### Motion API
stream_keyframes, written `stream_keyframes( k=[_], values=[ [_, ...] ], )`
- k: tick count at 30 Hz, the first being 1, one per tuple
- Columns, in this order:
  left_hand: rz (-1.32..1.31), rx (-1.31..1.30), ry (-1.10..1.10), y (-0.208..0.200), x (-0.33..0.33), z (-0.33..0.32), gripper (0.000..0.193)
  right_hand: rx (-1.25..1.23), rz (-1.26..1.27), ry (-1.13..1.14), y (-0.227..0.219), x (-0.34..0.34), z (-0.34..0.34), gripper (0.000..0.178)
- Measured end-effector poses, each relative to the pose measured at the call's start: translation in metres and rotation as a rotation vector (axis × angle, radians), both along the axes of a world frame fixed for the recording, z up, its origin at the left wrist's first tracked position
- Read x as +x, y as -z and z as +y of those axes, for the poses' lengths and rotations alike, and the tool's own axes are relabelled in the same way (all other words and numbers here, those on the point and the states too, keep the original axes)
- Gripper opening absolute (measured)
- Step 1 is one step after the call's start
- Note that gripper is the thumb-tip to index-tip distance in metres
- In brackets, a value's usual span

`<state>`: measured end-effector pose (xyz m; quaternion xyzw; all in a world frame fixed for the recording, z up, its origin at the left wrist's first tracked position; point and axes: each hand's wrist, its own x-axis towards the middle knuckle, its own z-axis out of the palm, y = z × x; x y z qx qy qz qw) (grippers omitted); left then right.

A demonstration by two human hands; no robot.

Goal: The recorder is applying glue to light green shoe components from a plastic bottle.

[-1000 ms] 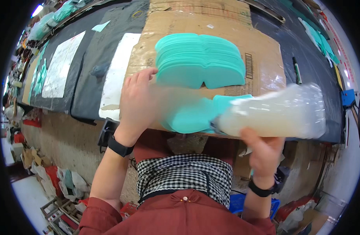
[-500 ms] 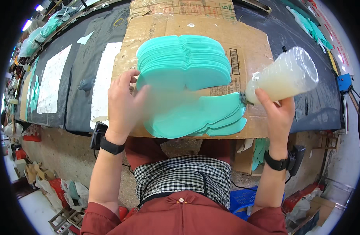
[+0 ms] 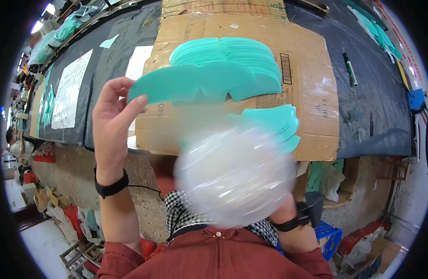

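Observation:
My left hand (image 3: 112,121) pinches the left end of a flat teal sheet piece (image 3: 176,83) with a notched lower edge, raised in front of a fanned stack of like pieces (image 3: 228,48). My right hand (image 3: 283,210) is mostly hidden behind a clear plastic bottle (image 3: 235,174) of whitish contents, which it grips. Motion blurs the bottle, and its base end faces me. It covers much of a second, overlapping pile of teal pieces (image 3: 276,122) near the cardboard's front edge.
A flattened cardboard sheet (image 3: 311,60) lies on the dark-covered table (image 3: 363,111). A marker pen (image 3: 350,69) rests at its right; white paper sheets (image 3: 72,90) lie at the left. Below the table are an open box (image 3: 346,195) with teal scraps and a blue crate (image 3: 332,237).
My left hand has moved left and picked up a teal piece from the stack. The bottle in my right hand has swung left and closer to me, uncovering the marker pen.

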<state>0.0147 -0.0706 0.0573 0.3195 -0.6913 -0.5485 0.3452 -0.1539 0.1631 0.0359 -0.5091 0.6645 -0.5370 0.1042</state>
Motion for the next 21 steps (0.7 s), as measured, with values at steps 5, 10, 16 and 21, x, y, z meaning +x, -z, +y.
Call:
stream_keyframes(
  k=[5,10,16,21],
  values=[
    [0.178,0.231,0.007,-0.001,0.032,0.034,0.035,0.020,-0.224,0.443,0.001,-0.073,0.042,0.044],
    [0.125,0.546,0.079,0.022,0.016,0.087,0.033,-0.357,-0.317,0.547,-0.020,-0.085,0.062,0.043],
    [-0.517,0.168,0.085,0.037,0.009,0.104,0.036,-0.030,-0.356,0.305,-0.011,-0.042,0.011,0.037],
    [-0.007,-0.288,0.024,0.086,0.020,0.100,0.035,-0.024,0.242,0.065,-0.010,0.013,-0.028,0.051]
  ],
)
